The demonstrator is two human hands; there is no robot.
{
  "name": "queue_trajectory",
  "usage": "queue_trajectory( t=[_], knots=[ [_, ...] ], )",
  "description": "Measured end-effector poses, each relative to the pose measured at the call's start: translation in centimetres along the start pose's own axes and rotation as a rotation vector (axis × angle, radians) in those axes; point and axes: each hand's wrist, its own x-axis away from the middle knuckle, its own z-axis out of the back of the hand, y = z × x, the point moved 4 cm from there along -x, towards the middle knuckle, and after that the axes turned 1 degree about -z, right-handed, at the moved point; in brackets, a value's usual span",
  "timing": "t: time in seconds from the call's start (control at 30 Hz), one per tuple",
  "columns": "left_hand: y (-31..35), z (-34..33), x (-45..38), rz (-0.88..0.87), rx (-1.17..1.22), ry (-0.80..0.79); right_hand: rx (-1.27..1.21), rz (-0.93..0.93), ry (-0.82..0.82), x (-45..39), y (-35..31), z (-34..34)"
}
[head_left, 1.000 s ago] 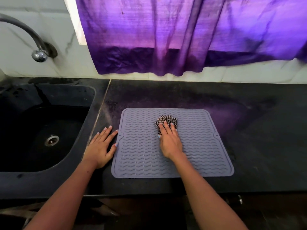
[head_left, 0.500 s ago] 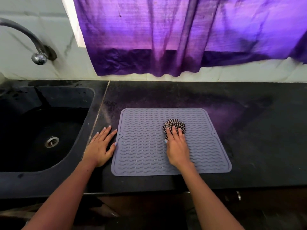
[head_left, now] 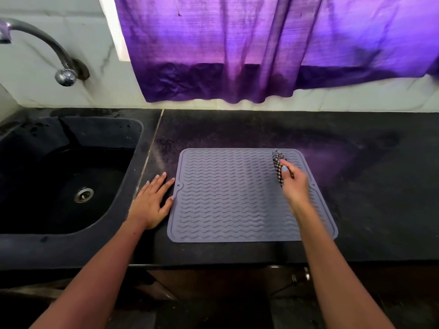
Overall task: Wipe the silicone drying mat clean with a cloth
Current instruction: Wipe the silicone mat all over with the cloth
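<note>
This is a home kitchen: a black stone counter [head_left: 356, 186] with a dark sink [head_left: 59, 174] sunk into it at the left, a metal tap [head_left: 47, 48] on the far wall, and a purple curtain [head_left: 261, 48] hanging over the window

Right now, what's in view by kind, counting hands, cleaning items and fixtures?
Hands: 2, left hand flat on the counter, right hand holding the cloth
Cleaning items: 2, mat, cloth
Fixtures: 3, sink, tap, curtain
Total: 7
</note>
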Motion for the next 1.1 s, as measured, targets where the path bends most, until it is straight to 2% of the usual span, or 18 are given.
queue_trajectory(
  t=[0.1, 0.23, 0.37, 0.43, 0.5, 0.57, 0.63, 0.67, 0.73, 0.8, 0.93, 1.0, 1.1],
  knots=[
    [0.0, 0.0, 0.0, -0.005, 0.0, 0.004, 0.369, 0.228, -0.074, 2.3, 0.8, -1.4],
    [0.1, -0.1, 0.0, -0.007, -0.004, 0.005, 0.88, 0.382, -0.159, 4.4, 4.4, -4.0],
    [0.1, 0.0, 0.0, -0.006, -0.006, 0.006, 0.964, 0.385, -0.156, 4.7, 4.6, -4.2],
    [0.3, 0.1, 0.0, -0.003, -0.008, 0.001, 0.924, 0.38, -0.189, 4.5, 4.3, -4.1],
    [0.4, 0.2, 0.1, 0.002, -0.01, -0.004, 0.753, 0.297, -0.264, 3.7, 3.7, -3.5],
    [0.4, 0.4, 0.1, 0.005, -0.009, -0.011, 0.375, 0.064, -0.316, 2.5, 3.0, -2.4],
    [0.4, 0.5, 0.1, 0.012, -0.001, -0.016, -0.083, -0.153, -0.238, 1.6, 1.9, -0.9],
    [0.4, 0.5, 0.2, 0.014, -0.001, -0.015, -0.183, -0.175, -0.179, 1.6, 1.6, -0.2],
    [0.4, 0.5, 0.1, 0.014, 0.001, -0.01, -0.029, -0.04, -0.137, 2.8, 0.6, 0.3],
    [0.5, 0.5, 0.1, 0.011, 0.01, -0.008, 0.243, 0.147, -0.175, 4.7, 0.5, -0.6],
    [0.4, 0.4, 0.1, 0.006, 0.012, 0.002, 0.792, 0.369, -0.241, 7.8, 3.1, -3.6],
    [0.5, 0.4, 0.1, 0.004, 0.013, 0.006, 0.949, 0.454, -0.227, 8.2, 3.6, -4.2],
    [0.6, 0.5, 0.1, 0.004, 0.012, 0.0, 1.056, 0.471, -0.219, 8.5, 3.7, -4.5]
  ],
)
